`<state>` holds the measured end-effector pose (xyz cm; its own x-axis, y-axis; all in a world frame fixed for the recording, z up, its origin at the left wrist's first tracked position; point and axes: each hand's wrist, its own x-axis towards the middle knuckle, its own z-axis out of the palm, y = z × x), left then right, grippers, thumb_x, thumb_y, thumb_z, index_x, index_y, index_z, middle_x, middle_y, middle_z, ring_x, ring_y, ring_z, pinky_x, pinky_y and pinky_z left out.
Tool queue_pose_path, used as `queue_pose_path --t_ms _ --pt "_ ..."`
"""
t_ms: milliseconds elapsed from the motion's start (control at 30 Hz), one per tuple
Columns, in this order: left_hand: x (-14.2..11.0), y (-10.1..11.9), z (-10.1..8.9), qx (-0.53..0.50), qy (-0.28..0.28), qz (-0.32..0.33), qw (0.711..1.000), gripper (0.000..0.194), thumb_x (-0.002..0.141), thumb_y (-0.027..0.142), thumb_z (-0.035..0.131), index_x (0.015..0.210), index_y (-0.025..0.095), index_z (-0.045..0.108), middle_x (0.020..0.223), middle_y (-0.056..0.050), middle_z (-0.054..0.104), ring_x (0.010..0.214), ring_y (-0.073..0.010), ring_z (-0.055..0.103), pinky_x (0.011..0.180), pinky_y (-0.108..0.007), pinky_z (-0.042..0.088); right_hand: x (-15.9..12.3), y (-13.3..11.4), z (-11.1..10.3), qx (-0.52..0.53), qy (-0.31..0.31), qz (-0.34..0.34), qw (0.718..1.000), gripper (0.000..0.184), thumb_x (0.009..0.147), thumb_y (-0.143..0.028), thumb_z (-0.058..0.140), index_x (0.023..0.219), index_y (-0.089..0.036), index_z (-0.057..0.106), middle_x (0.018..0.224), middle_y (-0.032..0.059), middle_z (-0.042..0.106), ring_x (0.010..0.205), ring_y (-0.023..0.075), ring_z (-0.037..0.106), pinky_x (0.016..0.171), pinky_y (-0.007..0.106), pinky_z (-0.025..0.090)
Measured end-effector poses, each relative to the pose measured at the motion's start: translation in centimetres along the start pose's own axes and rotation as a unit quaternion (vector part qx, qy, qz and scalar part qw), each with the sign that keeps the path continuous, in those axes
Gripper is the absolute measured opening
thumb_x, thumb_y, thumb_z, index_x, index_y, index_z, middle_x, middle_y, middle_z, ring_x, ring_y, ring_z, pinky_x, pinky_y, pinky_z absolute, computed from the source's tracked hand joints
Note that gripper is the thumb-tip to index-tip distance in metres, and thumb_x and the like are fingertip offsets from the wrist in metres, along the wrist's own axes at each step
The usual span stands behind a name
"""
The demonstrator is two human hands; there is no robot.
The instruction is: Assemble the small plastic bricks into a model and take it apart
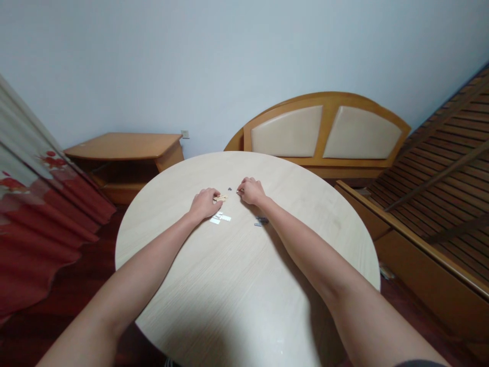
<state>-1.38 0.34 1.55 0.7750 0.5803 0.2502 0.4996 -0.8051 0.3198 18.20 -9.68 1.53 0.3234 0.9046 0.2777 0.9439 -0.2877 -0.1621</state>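
- Against a pale blue wall, a padded cream headboard leans behind the table, a slatted wooden bed base slants at the right, and a low wooden cabinet sits beside a red floral curtain
- Round pale wood-grain table: its smooth top offers nothing to stop small pieces, so a careless nudge could send one over the edge onto the dark floor, where it would be hard to find
- Left hand: fingers curl down, pinching a small wooden clothes peg; a slackened grip could let it spring loose
- Right hand: fingertips draw together near the peg; whether they pinch anything is too small to tell
- White paper strips lie just below the left hand, where a dragged wrist could scatter them
- Dark grey metal bits lie apart, near the right forearm
- Tiny dark fragment sits between the hands, easily flicked away by a stray fingertip
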Motion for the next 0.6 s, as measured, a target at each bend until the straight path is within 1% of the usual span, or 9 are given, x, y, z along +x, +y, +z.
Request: queue_pose_path --t_ms 100,200,267,400,467,600 --pt "-0.1 0.3 -0.3 -0.007 0.016 0.006 1.0 0.032 0.088 0.036 0.064 0.114 0.017 0.07 0.118 -0.011 0.071 0.112 -0.0288 0.062 0.095 -0.04 0.048 -0.9 -0.6 -0.7 0.004 0.021 -0.026 0.999 0.016 0.092 -0.017 0.063 0.093 -0.018 0.079 0.112 0.0161 0.07 0.105 0.0296 0.057 0.086 0.04 0.039" --pt "-0.4 1.0 -0.7 -0.015 0.035 0.057 0.998 0.032 0.089 0.038 0.065 0.113 0.019 0.071 0.119 -0.01 0.07 0.114 -0.0285 0.06 0.098 -0.04 0.045 -2.8 -1.5 -1.5 0.032 0.059 -0.039 0.997 0.018 0.096 -0.017 0.059 0.098 -0.018 0.077 0.105 0.0131 0.073 0.098 0.0262 0.059 0.084 0.038 0.036" --pt "-0.6 1.6 -0.8 -0.027 0.03 0.106 0.994 0.03 0.09 0.039 0.067 0.112 0.02 0.072 0.117 -0.009 0.071 0.113 -0.0279 0.06 0.098 -0.041 0.043 -4.5 -2.1 -1.9 0.055 0.07 -0.051 0.995 0.019 0.098 -0.02 0.058 0.099 -0.019 0.077 0.1 0.0102 0.074 0.093 0.0239 0.06 0.083 0.036 0.035" --pt "-1.1 2.8 -0.7 -0.047 0.012 0.187 0.981 0.023 0.093 0.04 0.065 0.105 0.022 0.073 0.109 -0.007 0.073 0.107 -0.0252 0.062 0.096 -0.04 0.042 -7.4 -2.7 -2.2 0.081 0.097 -0.081 0.989 0.017 0.099 -0.023 0.059 0.095 -0.02 0.075 0.095 0.008 0.075 0.093 0.0224 0.061 0.083 0.035 0.033" --pt "-1.3 3.1 -0.6 -0.046 0.007 0.21 0.977 0.021 0.094 0.038 0.064 0.102 0.021 0.073 0.107 -0.007 0.073 0.106 -0.0245 0.062 0.094 -0.039 0.042 -8.2 -2.7 -2.3 0.085 0.101 -0.092 0.987 0.016 0.099 -0.021 0.06 0.095 -0.019 0.075 0.095 0.0083 0.075 0.095 0.0227 0.061 0.083 0.035 0.033" --pt "-1.4 3.2 -0.7 -0.051 -0.001 0.225 0.973 0.021 0.097 0.037 0.061 0.099 0.02 0.073 0.102 -0.007 0.073 0.1 -0.0225 0.064 0.092 -0.035 0.045 -8.5 -2.6 -2.3 0.089 0.097 -0.104 0.986 0.016 0.097 -0.017 0.058 0.098 -0.019 0.074 0.098 0.0089 0.075 0.097 0.0232 0.061 0.084 0.036 0.032"
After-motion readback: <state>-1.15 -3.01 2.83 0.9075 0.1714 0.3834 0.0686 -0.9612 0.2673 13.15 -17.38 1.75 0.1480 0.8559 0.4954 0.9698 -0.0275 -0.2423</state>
